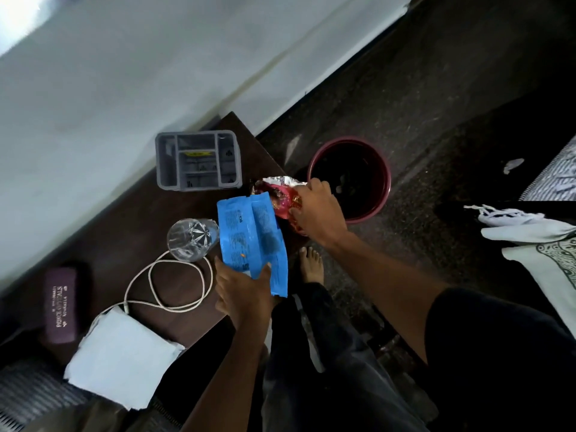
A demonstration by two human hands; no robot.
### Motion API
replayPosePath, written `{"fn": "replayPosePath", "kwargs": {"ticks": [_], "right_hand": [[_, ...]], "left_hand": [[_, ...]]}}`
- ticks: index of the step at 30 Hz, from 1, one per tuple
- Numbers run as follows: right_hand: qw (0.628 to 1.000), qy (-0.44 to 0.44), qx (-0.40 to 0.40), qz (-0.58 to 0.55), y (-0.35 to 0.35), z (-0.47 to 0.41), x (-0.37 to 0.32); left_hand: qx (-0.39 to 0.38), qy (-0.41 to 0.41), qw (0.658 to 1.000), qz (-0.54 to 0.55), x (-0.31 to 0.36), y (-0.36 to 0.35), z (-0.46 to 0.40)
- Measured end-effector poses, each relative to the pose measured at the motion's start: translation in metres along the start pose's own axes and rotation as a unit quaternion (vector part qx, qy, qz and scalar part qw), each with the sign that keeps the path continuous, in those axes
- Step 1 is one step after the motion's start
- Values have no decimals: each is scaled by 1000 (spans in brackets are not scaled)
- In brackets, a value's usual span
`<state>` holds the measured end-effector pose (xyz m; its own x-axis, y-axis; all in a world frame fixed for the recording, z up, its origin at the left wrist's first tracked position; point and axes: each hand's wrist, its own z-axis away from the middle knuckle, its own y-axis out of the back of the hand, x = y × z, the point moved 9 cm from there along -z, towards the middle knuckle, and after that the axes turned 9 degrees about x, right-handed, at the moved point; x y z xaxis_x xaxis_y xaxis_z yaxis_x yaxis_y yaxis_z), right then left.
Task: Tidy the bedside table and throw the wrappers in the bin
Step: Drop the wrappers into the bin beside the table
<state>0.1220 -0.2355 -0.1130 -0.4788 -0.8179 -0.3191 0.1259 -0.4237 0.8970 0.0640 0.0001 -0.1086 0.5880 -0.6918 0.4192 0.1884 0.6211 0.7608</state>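
Note:
My left hand (241, 291) pinches the lower end of a flat blue wrapper (251, 236) above the dark wooden bedside table (149, 213). A crumpled red and silver wrapper (280, 193) lies at the table's right edge, and my right hand (316, 210) is closed on it. The maroon bin (386, 182) stands on the floor just right of the table, its dark inside close beyond my right hand.
On the table stand a grey divided organiser (199, 160), a clear glass (190, 240), a looped white cable (168, 283), folded white paper (124, 360) and a maroon glasses case (60, 304). A white wall (93, 88) runs behind. My bare foot (311, 265) rests on the dark floor.

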Motion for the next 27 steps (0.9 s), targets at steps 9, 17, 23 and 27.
{"fn": "replayPosePath", "kwargs": {"ticks": [9, 17, 23, 27], "right_hand": [[977, -163, 90, -102, 9, 16, 31], [990, -133, -7, -42, -25, 9, 28], [981, -169, 80, -58, -4, 10, 47], [919, -282, 71, -267, -12, 23, 73]], "left_hand": [[13, -28, 995, 95, 25, 0, 0], [15, -44, 995, 89, 16, -2, -6], [2, -72, 993, 95, 16, -2, -11], [14, -115, 991, 63, 25, 0, -12]]}}
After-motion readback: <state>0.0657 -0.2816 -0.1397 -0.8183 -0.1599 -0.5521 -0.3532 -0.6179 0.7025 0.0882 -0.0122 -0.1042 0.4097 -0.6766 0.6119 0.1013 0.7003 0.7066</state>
